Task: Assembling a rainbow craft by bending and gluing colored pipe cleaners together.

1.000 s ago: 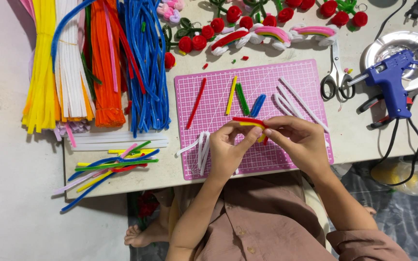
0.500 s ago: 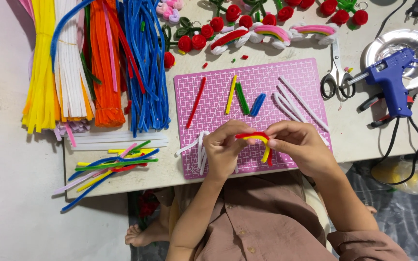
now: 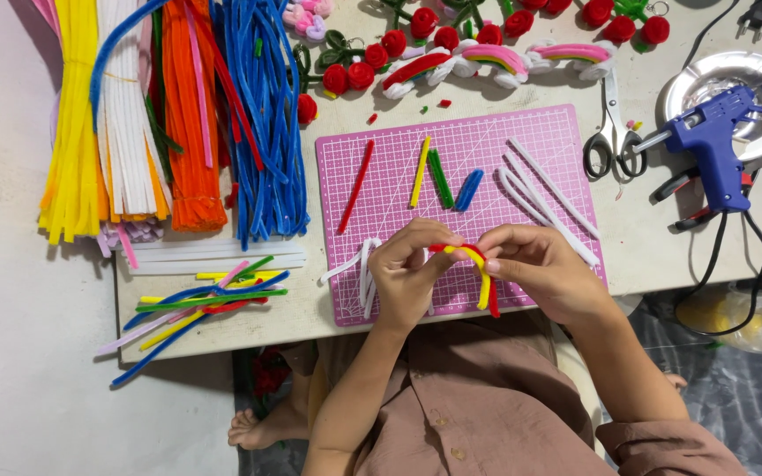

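Both hands hold a short bundle of red and yellow pipe cleaners (image 3: 478,269), bent into an arch over the near edge of a pink cutting mat (image 3: 531,150). My left hand (image 3: 412,269) pinches its left end. My right hand (image 3: 540,269) grips the right side, where the ends hang down. On the mat lie a red piece (image 3: 356,185), a yellow piece (image 3: 420,172), a green piece (image 3: 439,179), a folded blue piece (image 3: 468,189) and white pieces (image 3: 544,189). More white pieces (image 3: 359,269) lie just left of my left hand.
Bundles of long yellow, white, orange and blue pipe cleaners (image 3: 178,115) fill the table's left. Loose coloured pieces (image 3: 200,300) lie at the near left edge. Finished rainbows (image 3: 496,57) and red roses (image 3: 372,66) line the back. Scissors (image 3: 610,141) and a blue glue gun (image 3: 712,145) lie right.
The red and yellow bundle was straight between my hands; it is now bent into an arch with its right ends pointing down. My hands stayed over the mat's near edge.
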